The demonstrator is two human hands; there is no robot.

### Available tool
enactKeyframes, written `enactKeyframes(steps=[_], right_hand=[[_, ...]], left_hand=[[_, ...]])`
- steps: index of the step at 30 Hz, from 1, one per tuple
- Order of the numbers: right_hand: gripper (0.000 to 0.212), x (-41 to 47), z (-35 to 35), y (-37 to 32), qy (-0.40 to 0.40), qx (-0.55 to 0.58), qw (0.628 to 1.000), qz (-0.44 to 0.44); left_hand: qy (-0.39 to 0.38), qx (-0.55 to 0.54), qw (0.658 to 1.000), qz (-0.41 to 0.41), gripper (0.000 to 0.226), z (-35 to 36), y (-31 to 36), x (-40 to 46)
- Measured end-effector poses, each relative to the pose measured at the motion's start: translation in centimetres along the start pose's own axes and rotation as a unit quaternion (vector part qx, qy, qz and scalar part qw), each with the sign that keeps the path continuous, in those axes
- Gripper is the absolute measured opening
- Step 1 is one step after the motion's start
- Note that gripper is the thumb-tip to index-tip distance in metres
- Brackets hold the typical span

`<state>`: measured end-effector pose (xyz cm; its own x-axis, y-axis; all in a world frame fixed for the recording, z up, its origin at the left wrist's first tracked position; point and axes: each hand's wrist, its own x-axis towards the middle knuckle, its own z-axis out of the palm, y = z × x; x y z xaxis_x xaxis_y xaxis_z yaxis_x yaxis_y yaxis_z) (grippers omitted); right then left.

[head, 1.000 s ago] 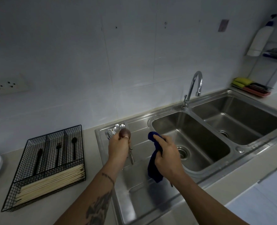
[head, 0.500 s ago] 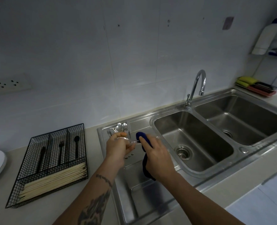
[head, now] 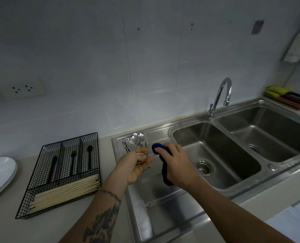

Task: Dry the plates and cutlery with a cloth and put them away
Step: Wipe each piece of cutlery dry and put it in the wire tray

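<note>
My left hand [head: 133, 165] pinches a metal spoon [head: 150, 155] by its bowl end over the steel draining board [head: 156, 207]. Its handle points right into the dark blue cloth [head: 165, 174], which my right hand [head: 177, 165] grips and wraps round the handle. Behind my hands a pile of several wet spoons and forks [head: 136, 142] lies at the back of the draining board. A black wire cutlery tray [head: 61, 172] stands on the counter to the left, with black cutlery in its slots and pale chopsticks in front. White plates [head: 0, 174] are stacked at the far left edge.
A double steel sink [head: 224, 155] with a curved tap [head: 221, 97] fills the right side. Sponges in a pink tray [head: 289, 97] sit at the back right, under a wall rack with a white bottle [head: 296, 46]. A wall socket [head: 21, 89] is above the counter.
My left hand turned the spoon from upright to lying sideways. My right hand brought the cloth up and closed it round the handle. The view shifted slightly.
</note>
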<state>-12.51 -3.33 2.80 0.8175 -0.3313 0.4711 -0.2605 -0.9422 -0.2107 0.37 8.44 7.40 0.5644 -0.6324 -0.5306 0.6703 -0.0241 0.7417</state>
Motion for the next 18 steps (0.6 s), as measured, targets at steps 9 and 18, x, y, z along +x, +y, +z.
enactKeyframes(steps=[9, 18], right_hand=[[0.057, 1.3, -1.2, 0.9, 0.036, 0.008, 0.997, 0.071], [0.064, 0.2, -0.3, -0.3, 0.081, -0.005, 0.989, 0.121]], left_hand=[[-0.048, 0.119, 0.982, 0.137, 0.014, -0.1, 0.0, 0.0], [0.065, 0.007, 0.980, 0.186, 0.016, 0.5, -0.9, 0.7]])
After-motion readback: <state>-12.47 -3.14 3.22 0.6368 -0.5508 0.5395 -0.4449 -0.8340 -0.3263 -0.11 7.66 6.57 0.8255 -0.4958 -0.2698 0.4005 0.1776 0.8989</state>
